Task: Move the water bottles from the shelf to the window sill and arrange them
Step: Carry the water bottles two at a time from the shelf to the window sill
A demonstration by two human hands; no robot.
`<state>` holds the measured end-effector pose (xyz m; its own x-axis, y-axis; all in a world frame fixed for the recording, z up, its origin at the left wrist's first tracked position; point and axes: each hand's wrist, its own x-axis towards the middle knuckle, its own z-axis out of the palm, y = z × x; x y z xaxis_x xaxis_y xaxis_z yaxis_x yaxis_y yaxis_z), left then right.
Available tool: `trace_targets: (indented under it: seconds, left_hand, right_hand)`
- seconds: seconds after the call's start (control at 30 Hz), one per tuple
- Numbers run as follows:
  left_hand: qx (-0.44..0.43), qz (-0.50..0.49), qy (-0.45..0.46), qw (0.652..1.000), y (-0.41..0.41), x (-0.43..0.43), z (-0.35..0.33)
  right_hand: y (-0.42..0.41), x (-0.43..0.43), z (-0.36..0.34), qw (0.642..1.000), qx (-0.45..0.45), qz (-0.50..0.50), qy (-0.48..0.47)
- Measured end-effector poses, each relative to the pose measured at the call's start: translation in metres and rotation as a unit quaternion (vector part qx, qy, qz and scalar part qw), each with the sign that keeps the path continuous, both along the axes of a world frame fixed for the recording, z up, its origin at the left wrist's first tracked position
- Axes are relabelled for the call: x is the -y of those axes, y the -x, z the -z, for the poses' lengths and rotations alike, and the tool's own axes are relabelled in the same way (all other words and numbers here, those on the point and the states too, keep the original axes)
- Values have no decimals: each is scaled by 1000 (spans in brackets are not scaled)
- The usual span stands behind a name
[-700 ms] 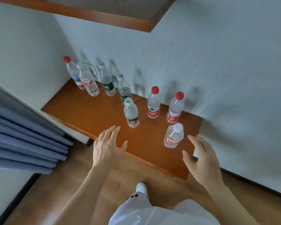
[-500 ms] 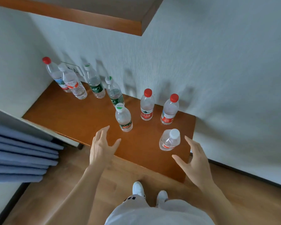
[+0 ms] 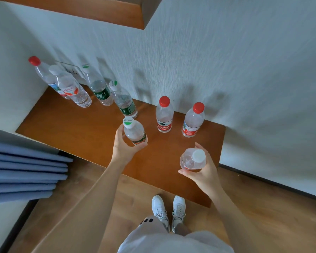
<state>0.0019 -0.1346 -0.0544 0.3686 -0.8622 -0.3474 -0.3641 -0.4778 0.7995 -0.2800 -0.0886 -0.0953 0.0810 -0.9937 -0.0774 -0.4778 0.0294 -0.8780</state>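
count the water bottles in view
8 bottles: four in a back-left row on the shelf, two red-capped by the wall at right, one gripped in the left hand, one in the right hand. None seems hidden.

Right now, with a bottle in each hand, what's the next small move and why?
Probably lift both straight up and back toward the body. The left hand grips the green-labelled bottle, the right hand grips the white-capped bottle, both low over the shelf. Two red-capped bottles stand close behind, so pushing forward could knock them.
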Motion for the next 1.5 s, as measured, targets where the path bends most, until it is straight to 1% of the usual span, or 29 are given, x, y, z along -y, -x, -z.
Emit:
trace_targets:
  seconds: [0.13,0.2,0.3,0.4,0.47,0.6,0.73,0.83,1.03,1.27,1.5]
  left_hand:
    - [-11,10,21,1000,7,6,-1]
    - [-15,-3,30,999,9,10,-3]
    - [-26,-18,27,999,15,13,-10]
    - [-47,-9,34,998,18,13,-17]
    - [-52,-2,44,998,20,10,-24]
    - [-72,-1,70,995,28,0,-42]
    - [-101,10,98,990,37,-8,-62]
    - [-104,22,138,985,44,-13,-80]
    - [-103,16,207,973,48,-24,-117]
    - [-89,-57,226,968,23,-53,-137]
    - [-47,-179,259,948,-11,-106,-152]
  right_hand:
    - [-6,5,2,999,2,17,41]
    - [-8,6,2,998,-8,24,55]
    - [-12,8,0,998,-22,32,46]
    - [-14,14,-5,999,-21,43,16]
    - [-14,19,-11,999,-19,45,14]
    - [-16,32,-37,997,7,61,37]
    - [-23,48,-70,996,44,71,42]
    - [-28,59,-90,994,74,72,46]
    - [-42,64,-126,991,106,68,52]
    - [-76,56,-152,989,127,25,64]
    - [-130,36,-161,982,154,-90,63]
